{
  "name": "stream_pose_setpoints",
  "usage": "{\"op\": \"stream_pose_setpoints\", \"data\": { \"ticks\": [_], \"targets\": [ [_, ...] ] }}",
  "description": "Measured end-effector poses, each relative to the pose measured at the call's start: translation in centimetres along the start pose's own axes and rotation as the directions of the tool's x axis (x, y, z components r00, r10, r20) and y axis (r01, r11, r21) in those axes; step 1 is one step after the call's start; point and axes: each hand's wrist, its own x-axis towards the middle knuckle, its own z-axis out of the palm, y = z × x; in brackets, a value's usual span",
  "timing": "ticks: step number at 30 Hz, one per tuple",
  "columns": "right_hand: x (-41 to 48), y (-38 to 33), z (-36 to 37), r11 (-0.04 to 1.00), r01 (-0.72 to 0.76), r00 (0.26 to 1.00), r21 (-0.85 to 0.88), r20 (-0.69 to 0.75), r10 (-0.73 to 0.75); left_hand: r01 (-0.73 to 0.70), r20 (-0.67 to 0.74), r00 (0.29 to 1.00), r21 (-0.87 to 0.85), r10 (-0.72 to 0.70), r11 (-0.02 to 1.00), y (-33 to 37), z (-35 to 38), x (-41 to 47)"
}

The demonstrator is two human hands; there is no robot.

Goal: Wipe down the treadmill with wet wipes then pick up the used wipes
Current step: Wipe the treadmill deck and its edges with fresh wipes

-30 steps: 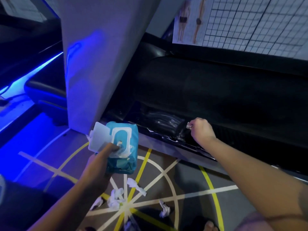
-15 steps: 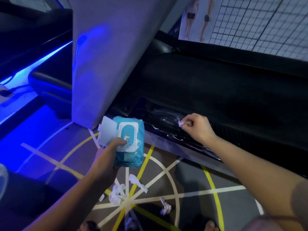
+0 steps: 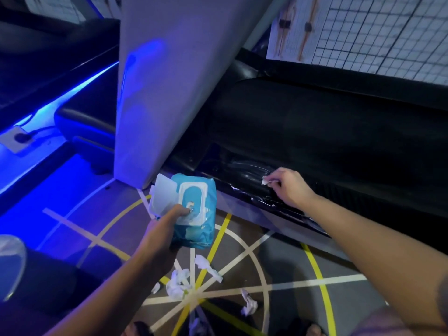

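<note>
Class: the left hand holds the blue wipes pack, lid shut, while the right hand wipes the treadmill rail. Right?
No: the head view shows the lid open. The left hand holds the wipes pack; the right hand rubs a wipe on the treadmill rail.

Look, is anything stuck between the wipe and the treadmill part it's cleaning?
No, nothing visible. The right hand pinches the wipe right against the treadmill's black side rail, which shows wet streaks.
</note>
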Motion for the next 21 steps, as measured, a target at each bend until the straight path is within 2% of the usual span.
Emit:
{"op": "stream_pose_setpoints", "data": {
  "ticks": [4,7,11,14,18,21],
  "targets": [
    [-2.0,-2.0,-0.9,0.999,0.032,0.988,-0.001,0.150,-0.031,0.004,0.008,1.000,-0.011,-0.004,1.000,-0.1,-0.1,0.3],
    [-2.5,-2.9,-1.6,0.998,-0.043,0.977,0.051,0.210,0.032,0.001,0.033,0.999,-0.015,-0.001,1.000,0.0,0.2,0.3],
    [-0.9,-1.9,-3.2,0.962,-0.218,0.976,0.164,0.049,0.212,-0.010,0.038,0.999,-0.008,0.010,1.000,-0.1,0.7,0.6],
    [0.6,0.0,-3.4,0.938,-0.319,0.947,0.134,-0.001,0.322,-0.003,0.026,1.000,-0.001,0.003,1.000,-0.3,0.7,0.7],
    [2.7,1.1,-1.9,0.907,-0.393,0.910,0.155,-0.079,0.407,-0.002,0.007,1.000,0.004,0.002,1.000,-0.1,0.7,0.6],
    [4.1,1.3,-0.1,0.913,-0.385,0.915,0.138,-0.074,0.397,-0.010,-0.020,1.000,-0.003,0.010,1.000,0.0,0.4,0.7]
  ]
}}
